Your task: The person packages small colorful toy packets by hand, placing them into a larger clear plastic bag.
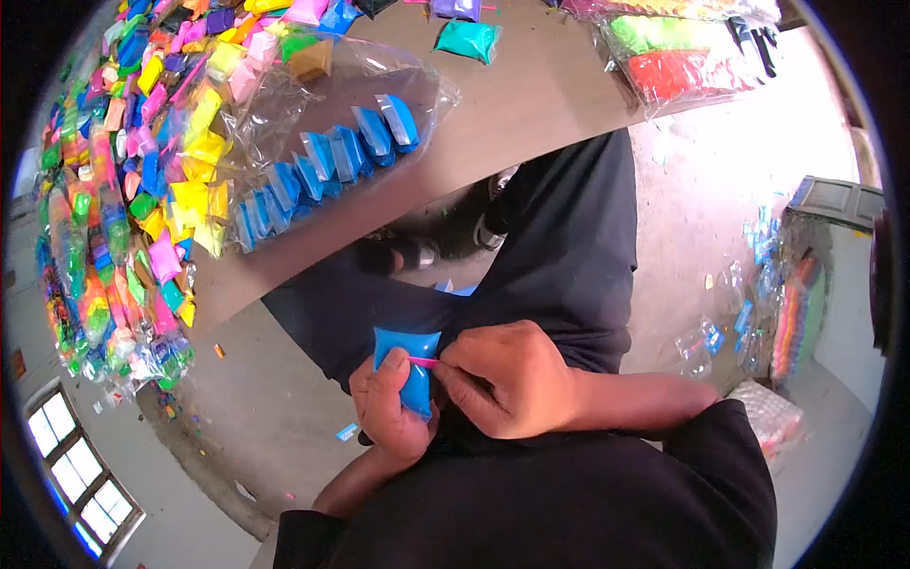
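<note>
Above my lap, my left hand (393, 408) grips a blue packet (408, 343), its thumb pressed on the packet's front. A thin pink stick (424, 362) lies across the packet, running from under my left thumb to the fingertips of my right hand (512, 379). The right fingers are curled and pinched on the stick's end. The packet stands roughly upright. My left fingers are mostly hidden behind it.
On the table (474, 133), a row of blue packets (336, 156) lies by clear plastic. Many coloured packets (194, 204) are heaped at the left. A teal packet (467, 41) and bagged red and green packets (668, 71) lie farther back. Wrappers (701, 343) litter the floor at right.
</note>
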Action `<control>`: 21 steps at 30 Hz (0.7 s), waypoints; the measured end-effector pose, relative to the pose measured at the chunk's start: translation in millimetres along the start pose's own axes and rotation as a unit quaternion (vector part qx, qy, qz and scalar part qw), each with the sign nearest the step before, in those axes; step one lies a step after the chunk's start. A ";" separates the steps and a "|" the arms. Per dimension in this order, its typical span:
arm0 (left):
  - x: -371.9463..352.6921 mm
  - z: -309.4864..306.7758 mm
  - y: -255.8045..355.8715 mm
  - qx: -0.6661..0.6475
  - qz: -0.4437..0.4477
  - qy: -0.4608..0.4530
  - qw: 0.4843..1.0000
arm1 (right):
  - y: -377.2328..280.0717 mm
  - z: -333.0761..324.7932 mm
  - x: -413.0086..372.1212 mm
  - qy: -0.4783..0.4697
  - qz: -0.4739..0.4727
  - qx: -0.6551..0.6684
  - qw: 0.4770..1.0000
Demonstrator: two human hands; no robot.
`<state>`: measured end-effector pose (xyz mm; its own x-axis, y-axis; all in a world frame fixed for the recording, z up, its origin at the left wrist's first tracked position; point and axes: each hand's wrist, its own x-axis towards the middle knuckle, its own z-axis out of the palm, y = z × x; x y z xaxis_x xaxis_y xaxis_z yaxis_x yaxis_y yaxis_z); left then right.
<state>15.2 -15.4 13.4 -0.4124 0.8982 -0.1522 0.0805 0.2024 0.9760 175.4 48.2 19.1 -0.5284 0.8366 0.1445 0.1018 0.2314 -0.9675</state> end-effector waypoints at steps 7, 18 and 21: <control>-3.0 -3.0 7.2 -0.124 -0.160 -0.001 0.979 | 2.8 -2.6 4.5 -0.007 -0.004 0.000 1.000; 2.8 -2.5 18.5 -0.199 -0.201 -0.045 0.958 | -8.0 2.6 0.7 -0.058 -0.066 0.021 0.996; -0.9 -6.6 -8.3 -0.161 -0.131 0.009 0.978 | -2.6 -0.6 8.8 0.002 -0.041 0.007 0.999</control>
<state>8.9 -20.5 6.5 -0.3961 0.8248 -0.4035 -0.3191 0.2884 0.9028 171.0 55.2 22.9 -0.5314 0.8170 0.2241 0.0460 0.2920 -0.9553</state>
